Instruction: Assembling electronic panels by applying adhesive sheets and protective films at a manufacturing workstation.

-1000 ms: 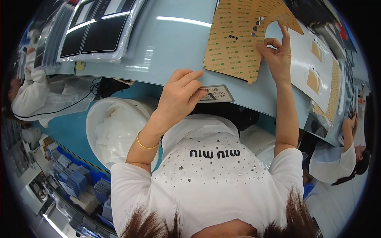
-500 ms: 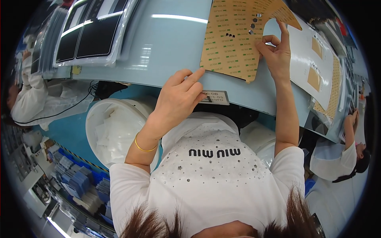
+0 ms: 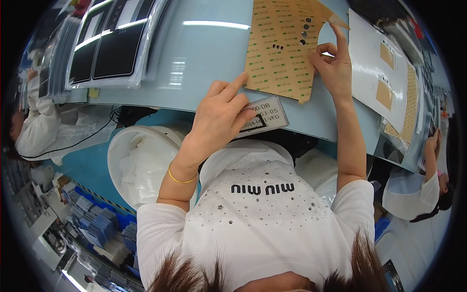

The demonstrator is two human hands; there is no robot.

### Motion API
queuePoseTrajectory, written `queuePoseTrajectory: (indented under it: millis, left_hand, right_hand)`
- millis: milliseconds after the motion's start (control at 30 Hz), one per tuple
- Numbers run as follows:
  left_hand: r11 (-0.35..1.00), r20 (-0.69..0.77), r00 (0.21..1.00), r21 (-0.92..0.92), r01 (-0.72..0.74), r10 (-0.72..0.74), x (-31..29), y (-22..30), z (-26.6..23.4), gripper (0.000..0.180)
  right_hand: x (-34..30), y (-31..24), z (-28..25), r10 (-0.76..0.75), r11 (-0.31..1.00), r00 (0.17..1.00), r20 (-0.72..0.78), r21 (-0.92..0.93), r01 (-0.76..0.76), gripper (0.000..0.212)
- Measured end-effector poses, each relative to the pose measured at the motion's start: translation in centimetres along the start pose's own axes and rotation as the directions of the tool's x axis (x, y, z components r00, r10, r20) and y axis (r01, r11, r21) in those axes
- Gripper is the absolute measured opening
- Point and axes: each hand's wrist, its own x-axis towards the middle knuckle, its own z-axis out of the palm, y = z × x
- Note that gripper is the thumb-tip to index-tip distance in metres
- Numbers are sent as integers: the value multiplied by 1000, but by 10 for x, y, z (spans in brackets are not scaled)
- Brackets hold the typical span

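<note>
A tan sheet [image 3: 279, 63] of adhesive backing with small green print and several punched holes lies on the table before me. Its far right part is lifted and bent over. My right hand [image 3: 335, 65] is closed at the sheet's right edge, thumb and a bent finger together there, while the index finger reaches up to the bent flap. At the near left corner, my left hand [image 3: 219, 112] lays its stretched index fingertip against the sheet. The left thumb stands apart, over a clear-covered label card [image 3: 273, 109] at the table's front edge.
Bagged black panels [image 3: 114, 53] are stacked at the left. White sheets with tan patches [image 3: 372, 73] lie on the right. Below the table's edge stands a white bin [image 3: 141, 165] holding pale scraps. Co-workers sit at far left [image 3: 44, 117] and far right [image 3: 413, 190].
The lifted flap of the tan sheet looks narrower and has come nearer and left, with my right hand following slightly. The label card has tilted and shows more fully.
</note>
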Motion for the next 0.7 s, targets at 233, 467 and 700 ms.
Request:
queuePoseTrajectory:
  millis: [233,467,700]
  left_hand:
    - [1000,15,1000,14,25,-25,0,1,0,21]
    - [998,79,995,-19,66,-64,3,0,-6,21]
    - [190,78,748,-945,266,-659,-18,-22,-20,7]
  right_hand:
    - [0,-5,4,-7,990,999,-44,-140,1,73]
    - [1,-12,5,-74,957,997,-29,-282,63,70]
    - [4,-9,11,-209,884,977,-52,-436,166,66]
